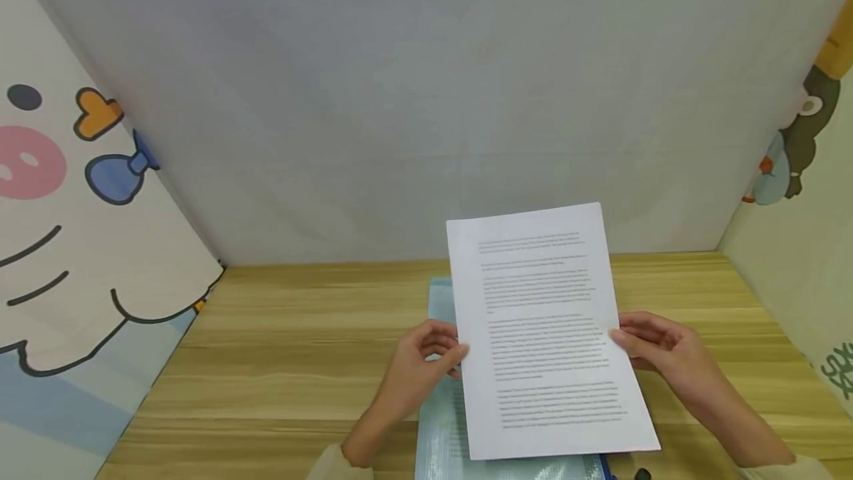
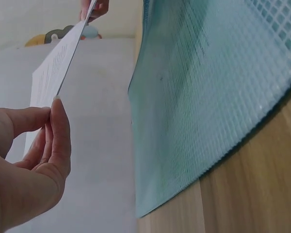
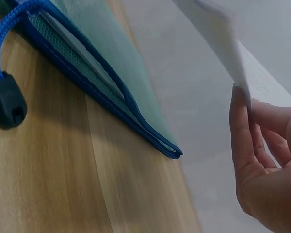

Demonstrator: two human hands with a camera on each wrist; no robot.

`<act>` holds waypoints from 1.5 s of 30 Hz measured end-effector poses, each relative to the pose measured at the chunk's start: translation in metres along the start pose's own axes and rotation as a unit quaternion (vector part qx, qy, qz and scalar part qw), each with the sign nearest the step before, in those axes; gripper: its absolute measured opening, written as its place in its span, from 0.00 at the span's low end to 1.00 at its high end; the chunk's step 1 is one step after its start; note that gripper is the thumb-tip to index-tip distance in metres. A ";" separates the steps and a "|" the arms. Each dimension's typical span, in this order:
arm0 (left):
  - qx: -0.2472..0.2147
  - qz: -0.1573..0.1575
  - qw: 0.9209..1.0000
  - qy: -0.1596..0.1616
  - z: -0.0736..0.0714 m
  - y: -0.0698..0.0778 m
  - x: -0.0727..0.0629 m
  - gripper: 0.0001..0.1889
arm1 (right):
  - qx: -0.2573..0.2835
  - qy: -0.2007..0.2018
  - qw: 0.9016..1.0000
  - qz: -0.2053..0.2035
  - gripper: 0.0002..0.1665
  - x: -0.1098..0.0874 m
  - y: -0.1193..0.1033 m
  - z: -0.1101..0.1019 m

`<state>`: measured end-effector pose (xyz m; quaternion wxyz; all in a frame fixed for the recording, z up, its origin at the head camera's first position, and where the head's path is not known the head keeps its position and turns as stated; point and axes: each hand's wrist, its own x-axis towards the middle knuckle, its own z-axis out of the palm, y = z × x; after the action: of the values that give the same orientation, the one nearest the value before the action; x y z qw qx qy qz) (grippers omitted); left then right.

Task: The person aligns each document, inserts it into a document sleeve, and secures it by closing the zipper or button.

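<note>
A printed white sheet of paper (image 1: 543, 339), perhaps more than one, is held up over the table. My left hand (image 1: 423, 363) pinches its left edge between thumb and fingers; my right hand (image 1: 666, 350) pinches the right edge the same way. Beneath the paper lies a pale green mesh zip pouch (image 1: 436, 421), partly covered by it. In the right wrist view the pouch's blue-edged zip side (image 3: 111, 82) gapes, with something white inside. A blue cord with a black pull (image 3: 7, 102) hangs at the zip end.
The pouch lies on a wood-grain table (image 1: 280, 361). Behind stands a plain pale wall panel (image 1: 426, 110). Cartoon-printed panels flank the table at the left (image 1: 60, 258) and the right (image 1: 793, 243).
</note>
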<state>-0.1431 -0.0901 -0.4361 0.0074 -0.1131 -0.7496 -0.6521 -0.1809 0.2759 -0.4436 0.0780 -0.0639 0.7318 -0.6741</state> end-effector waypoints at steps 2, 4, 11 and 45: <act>-0.003 -0.005 1.000 -0.004 0.003 0.000 0.001 0.11 | 0.004 0.000 1.000 0.006 0.11 -0.001 0.002 -0.003; -0.005 -0.008 1.000 -0.010 0.006 0.000 0.002 0.12 | 0.009 0.003 1.000 0.016 0.10 -0.001 0.004 -0.007; -0.013 -0.019 0.999 -0.028 0.018 -0.004 0.004 0.12 | 0.000 0.023 0.998 0.054 0.10 -0.005 0.010 -0.017; -0.090 -0.114 0.989 -0.027 0.080 -0.009 0.018 0.10 | -0.009 0.036 0.990 0.137 0.12 -0.024 0.041 -0.077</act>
<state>-0.1517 -0.0102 -0.4543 -0.0975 -0.0451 -0.6955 -0.7105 -0.1717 0.3589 -0.4774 0.1421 0.0606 0.7423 -0.6520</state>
